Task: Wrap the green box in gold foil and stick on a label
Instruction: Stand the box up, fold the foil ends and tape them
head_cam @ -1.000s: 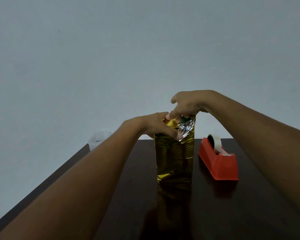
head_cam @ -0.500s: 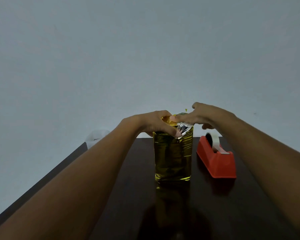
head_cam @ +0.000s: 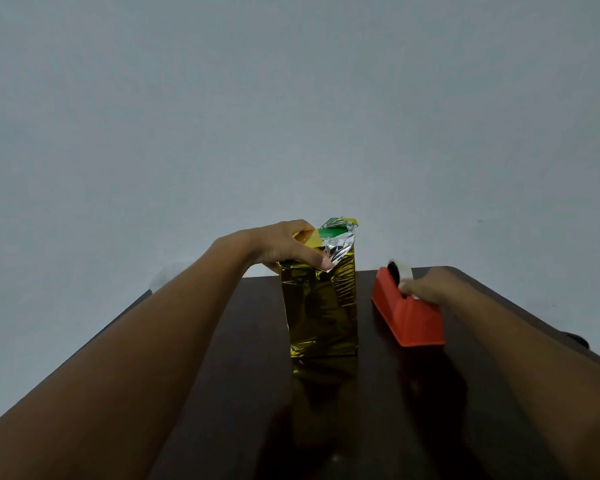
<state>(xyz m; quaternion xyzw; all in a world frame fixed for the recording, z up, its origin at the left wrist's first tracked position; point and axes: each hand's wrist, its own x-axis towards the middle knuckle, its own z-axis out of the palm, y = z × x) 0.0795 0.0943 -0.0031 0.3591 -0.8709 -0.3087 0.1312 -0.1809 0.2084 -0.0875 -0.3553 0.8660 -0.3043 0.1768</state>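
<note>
Dark desk [head_cam: 243,393]: left hand [head_cam: 284,245] pinches gold foil [head_cam: 321,306] atop green box [head_cam: 333,233]; right hand [head_cam: 430,287] fingers curl on red tape dispenser [head_cam: 409,320]; no writing readable.

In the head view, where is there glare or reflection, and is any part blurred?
Head view: dim overall; bright glare on the crumpled foil at the box top; the glossy table mirrors the wrapped box; the right hand at the tape dispenser looks slightly blurred.

Head view, close, down across table [head_cam: 222,393]
</note>
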